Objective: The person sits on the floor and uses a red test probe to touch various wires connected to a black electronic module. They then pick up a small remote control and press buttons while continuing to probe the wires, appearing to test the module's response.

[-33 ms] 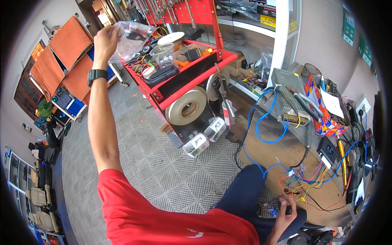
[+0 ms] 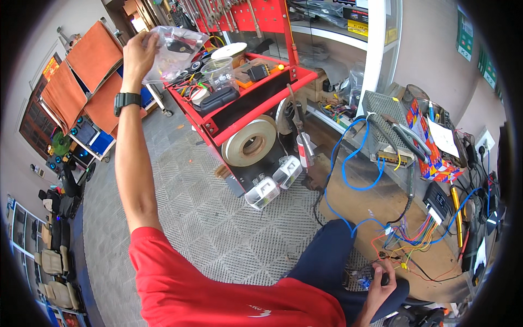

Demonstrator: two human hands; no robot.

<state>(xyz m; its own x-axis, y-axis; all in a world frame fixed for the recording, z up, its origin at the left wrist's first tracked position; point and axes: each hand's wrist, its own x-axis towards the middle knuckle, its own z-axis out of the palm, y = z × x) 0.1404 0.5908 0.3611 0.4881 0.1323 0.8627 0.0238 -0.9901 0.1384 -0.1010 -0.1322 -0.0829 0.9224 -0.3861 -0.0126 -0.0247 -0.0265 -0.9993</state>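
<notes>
Stretched out to the far left, my left hand (image 2: 140,57) grips the edge of a clear plastic bag (image 2: 177,52) with some small dark things in it. The bag hangs over the near left corner of a red tool cart (image 2: 256,111). On the cart lie a clear plastic cup (image 2: 219,73), a black case (image 2: 219,99) and tangled wires. Down at the lower right, my right hand (image 2: 381,283) is closed around a small dark object that I cannot make out. Just beyond it, thin coloured wires (image 2: 417,240) run to a black module (image 2: 437,201) on the brown workbench.
A metal power supply (image 2: 385,117) with a blue cable stands at the bench's back, beside a colourful box (image 2: 430,147). A large abrasive wheel (image 2: 249,140) and clear plastic containers (image 2: 262,193) are under and near the cart. Orange panels (image 2: 93,49) hang on a rack at the left.
My left hand and the bag have shifted very slightly to the left and up. My right hand stays in place.
</notes>
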